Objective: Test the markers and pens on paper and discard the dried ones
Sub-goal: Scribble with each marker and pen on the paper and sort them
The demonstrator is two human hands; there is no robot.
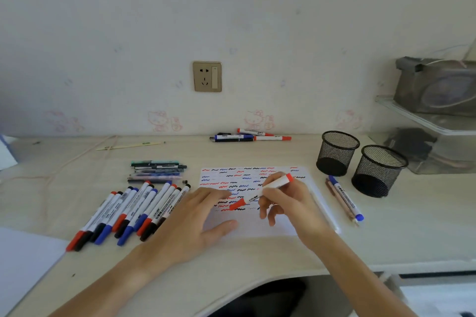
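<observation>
The red marker is in the right hand, pinched between thumb and fingers partway along its white barrel, lying slanted low over the paper with its red cap end down toward the sheet. The cap looks to be on, though blur makes that hard to be sure of. The left hand lies flat, fingers spread and relaxed, pressing the sheet's near-left part onto the worktop.

Most of the job looks done. The sheet's upper half is filled with rows of red, blue and black squiggles, and only the lower part is blank. A long row of markers lies to the left of the paper, with a stack of pens behind it. A smaller group of markers and pens sits by the wall, and a blue marker with a couple of pencils lies to the right, beside two mesh cups that appear empty. Which of these groups is tested, untested or dried out cannot be told.
</observation>
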